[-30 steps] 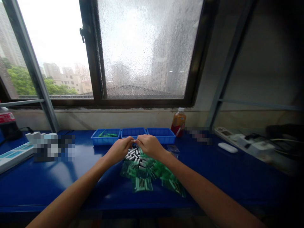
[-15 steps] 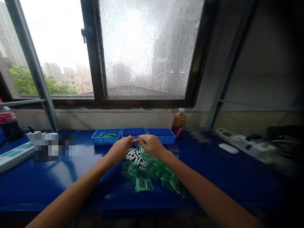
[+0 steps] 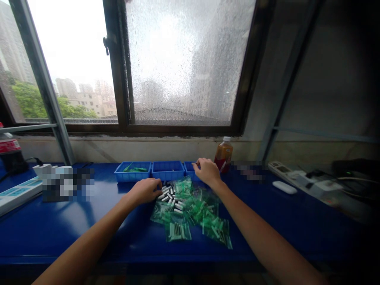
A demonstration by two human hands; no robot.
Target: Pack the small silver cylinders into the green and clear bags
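Note:
My left hand (image 3: 146,190) is at the left edge of a pile of small white and black strip-like pieces (image 3: 170,195), its fingers curled down and closed. Whatever lies between its fingertips is hidden. Over the right blue tray (image 3: 189,169) hovers my right hand (image 3: 207,171), its fingertips pinched together at the tray's near side; anything in them is too small to name. Just right of the loose pieces, green-tinted clear plastic bags (image 3: 202,209) lie in a heap. One flat bag (image 3: 178,232) in front holds several slim light and dark strips.
The left blue tray (image 3: 133,175) holds green items; the middle blue tray (image 3: 168,174) stands beside it. An amber drink bottle (image 3: 224,152) is behind my right hand. Power strips (image 3: 20,194) and a white oblong object (image 3: 284,187) lie farther out on the blue table (image 3: 97,229).
My hands were together above the pile, pinching a small pale piece. They have parted: the right has moved right to the right tray, the left down to the pieces.

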